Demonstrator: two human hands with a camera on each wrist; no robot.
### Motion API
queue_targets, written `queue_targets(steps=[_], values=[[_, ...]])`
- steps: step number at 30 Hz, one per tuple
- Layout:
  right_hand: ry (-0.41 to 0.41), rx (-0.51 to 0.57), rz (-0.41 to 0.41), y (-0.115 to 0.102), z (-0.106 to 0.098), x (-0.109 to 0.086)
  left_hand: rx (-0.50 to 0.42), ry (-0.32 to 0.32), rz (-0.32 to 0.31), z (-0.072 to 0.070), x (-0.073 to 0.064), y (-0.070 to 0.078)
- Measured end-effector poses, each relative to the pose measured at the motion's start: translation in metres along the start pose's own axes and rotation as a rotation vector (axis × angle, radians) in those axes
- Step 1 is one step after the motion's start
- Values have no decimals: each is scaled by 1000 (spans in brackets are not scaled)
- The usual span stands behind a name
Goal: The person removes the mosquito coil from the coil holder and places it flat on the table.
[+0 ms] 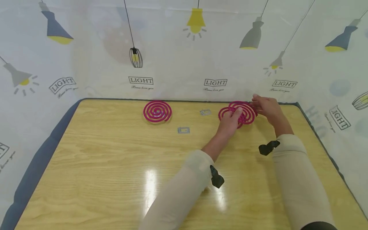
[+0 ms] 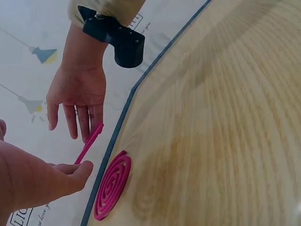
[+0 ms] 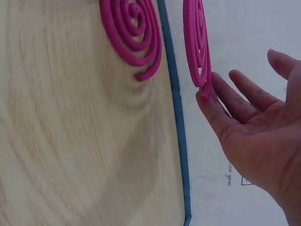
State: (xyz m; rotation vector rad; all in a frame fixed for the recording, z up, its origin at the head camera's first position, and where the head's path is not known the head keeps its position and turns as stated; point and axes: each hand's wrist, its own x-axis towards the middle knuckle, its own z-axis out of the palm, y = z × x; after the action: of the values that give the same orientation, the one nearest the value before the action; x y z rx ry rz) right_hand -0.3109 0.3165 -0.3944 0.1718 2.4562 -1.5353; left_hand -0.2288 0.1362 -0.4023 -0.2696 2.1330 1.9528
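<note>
My left hand (image 1: 228, 123) pinches a magenta mosquito coil (image 1: 248, 112) between thumb and fingers, thumb on top. In the left wrist view the held coil (image 2: 89, 143) appears edge-on, raised off the table. My right hand (image 1: 268, 110) is at its right side, palm turned to it. Its straightened fingers touch the coil's outer end, as the right wrist view shows around the held coil (image 3: 200, 52). Beneath lies a second mosquito coil (image 3: 136, 42) on the table, partly covered in the head view.
Another magenta mosquito coil (image 1: 157, 111) lies further left near the table's back edge. Two small flat grey metal pieces (image 1: 183, 130) rest between the coils. A lamp-printed cloth (image 1: 172, 64) rises behind the wooden table (image 1: 100, 166) and at its sides.
</note>
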Motion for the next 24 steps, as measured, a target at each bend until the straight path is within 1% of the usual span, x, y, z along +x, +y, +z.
queue_targets(steps=[3,7,9,13,17,21,24], values=[[-17,-36,4,9,-3,0,1,-12,-4,6,-2,-4],[-19,-59,20,20,-5,2,-1,-21,-11,12,-3,-10],[-18,-63,32,23,-6,2,-3,-31,-29,13,-3,-12],[-15,-62,35,29,-8,5,-33,-76,-78,16,-5,-16],[-8,-57,15,34,-12,9,-58,-107,-92,21,-4,-19],[-19,-52,11,42,-18,13,-52,-92,-75,29,-3,-24],[-20,-37,14,47,-21,16,-49,-84,-75,34,-1,-26]])
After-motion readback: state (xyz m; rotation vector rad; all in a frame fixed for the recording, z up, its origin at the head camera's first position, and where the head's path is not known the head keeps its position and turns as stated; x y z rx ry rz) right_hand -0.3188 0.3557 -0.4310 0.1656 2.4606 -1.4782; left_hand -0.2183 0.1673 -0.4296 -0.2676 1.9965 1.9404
